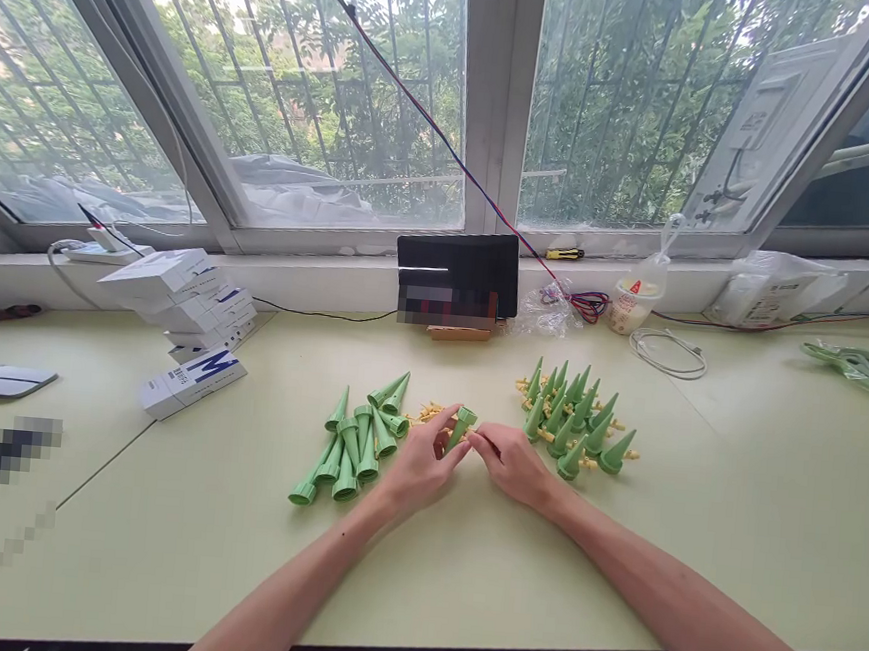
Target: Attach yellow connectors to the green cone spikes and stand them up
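Note:
My left hand (424,462) is closed on a green plastic watering spike (461,426), its wide collar up and its point towards the palm. Against the side of that spike, the fingertips of my right hand (512,460) pinch a small yellow valve, mostly hidden by the fingers. Loose yellow valves (428,412) lie in a little heap just behind my left hand. To the left is a pile of plain green spikes (362,440), lying and leaning at various angles. On the right, several green spikes (582,412) stand points up in a group, with yellow valves sticking out near their bases.
A dark screen (460,272) leans at the back of the table (414,585), below the windows. White boxes (193,383) are stacked at the back left. A bagged cup (636,303), a coiled white cable (668,354) and a green item in plastic (863,369) lie along the right back.

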`<state>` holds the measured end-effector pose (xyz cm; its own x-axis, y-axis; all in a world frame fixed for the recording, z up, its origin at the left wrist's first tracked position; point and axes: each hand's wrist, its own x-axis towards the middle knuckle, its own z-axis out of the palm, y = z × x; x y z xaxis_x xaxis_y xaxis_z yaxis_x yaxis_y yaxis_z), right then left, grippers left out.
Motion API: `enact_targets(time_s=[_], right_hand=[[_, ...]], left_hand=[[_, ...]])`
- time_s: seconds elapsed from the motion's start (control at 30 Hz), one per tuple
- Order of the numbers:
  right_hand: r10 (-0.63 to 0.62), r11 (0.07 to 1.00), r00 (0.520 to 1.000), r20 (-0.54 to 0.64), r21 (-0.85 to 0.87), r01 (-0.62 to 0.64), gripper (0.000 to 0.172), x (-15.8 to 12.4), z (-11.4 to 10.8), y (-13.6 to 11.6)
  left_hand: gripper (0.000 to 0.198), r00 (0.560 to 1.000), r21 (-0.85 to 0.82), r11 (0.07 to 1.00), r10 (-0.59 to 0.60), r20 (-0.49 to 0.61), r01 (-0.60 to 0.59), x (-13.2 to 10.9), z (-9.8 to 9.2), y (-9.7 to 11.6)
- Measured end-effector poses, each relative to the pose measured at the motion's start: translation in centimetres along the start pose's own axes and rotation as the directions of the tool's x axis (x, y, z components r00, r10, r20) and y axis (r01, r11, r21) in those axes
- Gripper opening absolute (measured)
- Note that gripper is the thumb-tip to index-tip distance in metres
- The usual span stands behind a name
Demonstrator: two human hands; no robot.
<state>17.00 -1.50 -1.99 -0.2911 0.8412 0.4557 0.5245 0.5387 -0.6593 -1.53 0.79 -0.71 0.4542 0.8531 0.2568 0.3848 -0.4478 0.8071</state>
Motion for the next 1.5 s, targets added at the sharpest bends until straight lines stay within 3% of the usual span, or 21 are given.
enact_targets(time_s=[0.23,0.53,0.83,1.0,1.5], right_hand=[[0.000,1.000,1.000,0.017,0.021,-0.001,0.038,0.0,-0.2,-0.3],[-0.024,0.999,1.000,0.018,0.026,0.024,0.034,0.0,-0.3,-0.7],[-0.032,0.998,0.999,-0.018,0.045,0.033,0.015,0.0,-0.3,-0.5],[-0.056,0.998,0.998,-0.024,0.026,0.057,0.016,-0.1,-0.2,-0.6],[-0.045,0.999,0.998,-0.034,0.029,0.046,0.015,0.0,-0.2,-0.5]], left_hand=[[0.056,1.000,0.015,1.000,-0.015,0.016,0.015,-0.1,0.1,0.4],[0.042,1.000,0.011,1.000,-0.006,0.009,0.006,-0.1,-0.3,1.1],[0.043,0.999,-0.019,1.000,-0.023,-0.047,0.022,-0.2,-0.2,1.1],[0.050,0.998,0.007,1.000,-0.006,-0.057,0.006,-0.1,-0.2,1.1],[0.045,0.999,0.057,0.998,0.006,-0.046,-0.003,-0.3,-0.1,1.1]])
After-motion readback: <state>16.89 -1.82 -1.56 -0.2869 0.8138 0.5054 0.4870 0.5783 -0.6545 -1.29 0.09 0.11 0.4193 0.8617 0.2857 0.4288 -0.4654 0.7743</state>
